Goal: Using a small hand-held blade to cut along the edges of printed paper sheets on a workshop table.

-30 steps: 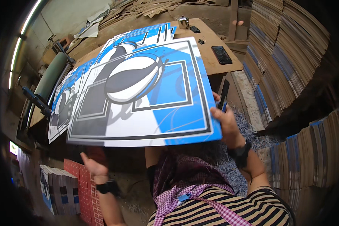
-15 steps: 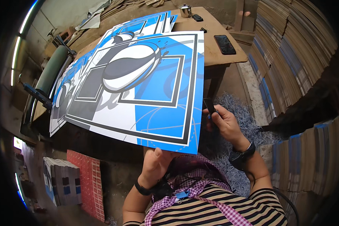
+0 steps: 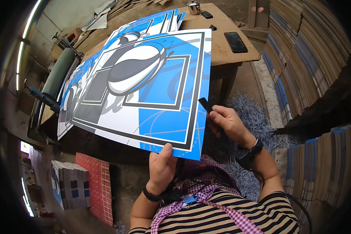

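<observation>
A large printed board (image 3: 160, 124) in blue, white and dark grey, with a ball design and black border lines, slants from the table toward me. My left hand (image 3: 161, 165) grips its near edge, thumb on the printed face and the other fingers hidden beneath. Just off the right edge, my right hand (image 3: 229, 124) pinches a small flat black tool (image 3: 205, 105); its tip overlaps the board's border, and I cannot tell whether it touches. What kind of tool it is does not show clearly.
More printed boards (image 3: 160, 19) lie under and behind on the brown table (image 3: 222, 23), with a phone (image 3: 235, 42), a binder clip (image 3: 213, 27) and a metal cup (image 3: 194, 7). A green roller (image 3: 59, 74) stands left. Board stacks (image 3: 300, 62) and paper shreds (image 3: 241, 113) are at right.
The black tool has come left and up, from beside the board's right edge to over its border. My left thumb now lies further onto the board's face.
</observation>
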`<state>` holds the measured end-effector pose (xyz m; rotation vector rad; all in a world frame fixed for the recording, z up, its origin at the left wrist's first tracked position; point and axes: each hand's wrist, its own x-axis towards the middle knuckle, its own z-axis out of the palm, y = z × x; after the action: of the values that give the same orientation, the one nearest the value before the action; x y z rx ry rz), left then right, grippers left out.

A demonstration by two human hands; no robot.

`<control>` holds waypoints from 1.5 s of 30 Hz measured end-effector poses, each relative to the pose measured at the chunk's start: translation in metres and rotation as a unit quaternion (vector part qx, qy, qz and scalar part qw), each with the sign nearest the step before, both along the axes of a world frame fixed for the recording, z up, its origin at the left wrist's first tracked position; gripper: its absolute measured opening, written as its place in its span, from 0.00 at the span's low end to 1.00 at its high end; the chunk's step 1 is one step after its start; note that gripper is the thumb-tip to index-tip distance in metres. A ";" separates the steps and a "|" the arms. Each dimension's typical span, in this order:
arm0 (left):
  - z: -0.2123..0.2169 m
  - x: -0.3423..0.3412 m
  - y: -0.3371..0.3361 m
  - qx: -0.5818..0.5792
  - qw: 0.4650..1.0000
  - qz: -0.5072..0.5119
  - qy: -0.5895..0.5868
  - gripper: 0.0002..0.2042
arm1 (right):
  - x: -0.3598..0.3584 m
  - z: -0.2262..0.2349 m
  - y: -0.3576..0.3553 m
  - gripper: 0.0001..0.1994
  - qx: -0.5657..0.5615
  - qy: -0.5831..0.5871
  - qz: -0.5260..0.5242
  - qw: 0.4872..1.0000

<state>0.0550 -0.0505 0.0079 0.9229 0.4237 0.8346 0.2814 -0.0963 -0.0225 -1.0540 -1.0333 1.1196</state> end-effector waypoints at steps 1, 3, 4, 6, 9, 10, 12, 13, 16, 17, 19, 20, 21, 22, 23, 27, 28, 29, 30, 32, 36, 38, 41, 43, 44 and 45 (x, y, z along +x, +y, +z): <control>0.000 0.000 0.000 -0.002 1.000 0.004 0.004 0.18 | 0.000 0.000 -0.001 0.15 0.000 0.001 -0.001 1.000; 0.000 0.001 -0.001 -0.004 1.000 0.007 0.008 0.18 | -0.002 0.001 -0.004 0.15 -0.017 0.014 0.061 0.998; 0.001 0.001 -0.001 -0.007 1.000 0.008 0.009 0.19 | -0.005 0.001 -0.007 0.15 -0.017 0.015 0.060 0.998; 0.000 0.000 0.000 -0.010 1.000 0.008 0.011 0.19 | -0.012 0.002 -0.015 0.14 -0.034 0.008 0.085 0.996; -0.004 -0.001 0.001 -0.006 1.000 -0.005 0.016 0.20 | -0.027 0.004 -0.032 0.12 -0.016 -0.017 0.141 0.990; -0.003 0.000 0.001 -0.008 1.000 0.004 0.014 0.20 | -0.032 0.004 -0.038 0.12 0.002 -0.061 0.157 0.986; -0.003 0.001 0.000 -0.011 1.000 0.010 0.013 0.20 | -0.046 0.001 -0.046 0.13 0.136 -0.188 0.152 0.961; -0.006 0.001 0.001 -0.008 1.000 0.006 -0.004 0.20 | -0.051 -0.004 -0.052 0.11 0.136 -0.206 0.205 0.947; -0.009 -0.002 0.006 0.011 1.000 -0.003 -0.013 0.20 | -0.040 -0.023 -0.059 0.12 0.146 -0.110 0.062 0.981; -0.009 -0.003 0.005 0.025 1.000 -0.008 -0.005 0.20 | -0.033 -0.023 -0.062 0.14 0.073 0.099 0.012 0.992; -0.010 -0.001 0.002 0.003 1.000 -0.011 -0.019 0.18 | -0.024 -0.002 -0.053 0.16 0.066 -0.002 -0.150 0.986; -0.010 0.002 0.002 -0.017 0.999 -0.016 -0.032 0.16 | -0.029 -0.002 -0.046 0.16 0.075 -0.053 -0.229 0.969; -0.010 0.003 0.002 -0.023 0.999 -0.011 -0.034 0.18 | -0.033 -0.001 -0.043 0.16 0.080 -0.116 -0.241 0.960; -0.011 0.003 0.002 -0.021 0.999 -0.014 -0.036 0.18 | -0.036 -0.002 -0.040 0.16 0.084 -0.178 -0.252 0.948; -0.011 0.003 0.002 -0.014 0.999 -0.012 -0.035 0.18 | -0.041 -0.005 -0.039 0.17 0.081 -0.218 -0.253 0.939; -0.011 -0.004 -0.001 -0.007 0.999 -0.023 -0.028 0.20 | -0.060 -0.013 -0.037 0.19 0.065 -0.181 -0.272 0.943; -0.011 -0.006 -0.002 -0.007 0.999 -0.028 -0.027 0.20 | -0.062 -0.013 -0.038 0.20 0.068 -0.179 -0.282 0.940; -0.012 -0.008 -0.002 -0.008 0.999 -0.027 -0.027 0.20 | -0.064 -0.013 -0.039 0.20 0.070 -0.177 -0.292 0.937; -0.014 -0.009 -0.001 -0.002 0.999 -0.028 -0.027 0.20 | -0.065 -0.012 -0.039 0.20 0.071 -0.178 -0.292 0.937; -0.015 -0.010 0.000 0.004 0.999 -0.030 -0.028 0.20 | -0.066 -0.009 -0.040 0.20 0.087 -0.220 -0.297 0.925; -0.015 -0.011 -0.001 0.008 0.999 -0.030 -0.025 0.20 | -0.068 -0.010 -0.040 0.21 0.074 -0.200 -0.298 0.930; -0.015 -0.013 -0.001 0.008 0.999 -0.029 -0.023 0.21 | -0.068 -0.014 -0.036 0.20 0.074 -0.195 -0.313 0.927; -0.015 -0.017 -0.003 -0.007 0.999 -0.041 -0.017 0.22 | -0.059 -0.016 -0.028 0.20 0.062 -0.160 -0.342 0.924; -0.015 -0.023 -0.004 -0.013 0.999 -0.044 -0.014 0.22 | -0.050 -0.019 -0.019 0.19 0.041 -0.132 -0.347 0.928; -0.015 -0.026 -0.005 -0.017 0.999 -0.047 -0.011 0.22 | -0.044 -0.019 -0.012 0.19 0.032 -0.113 -0.347 0.930; -0.016 -0.030 -0.004 -0.029 0.998 -0.057 -0.014 0.22 | -0.038 -0.017 -0.005 0.18 0.042 -0.115 -0.360 0.925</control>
<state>0.0248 -0.0547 -0.0077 0.8727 0.3654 0.7278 0.2433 -0.1015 -0.0391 -1.3627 -0.7544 0.3555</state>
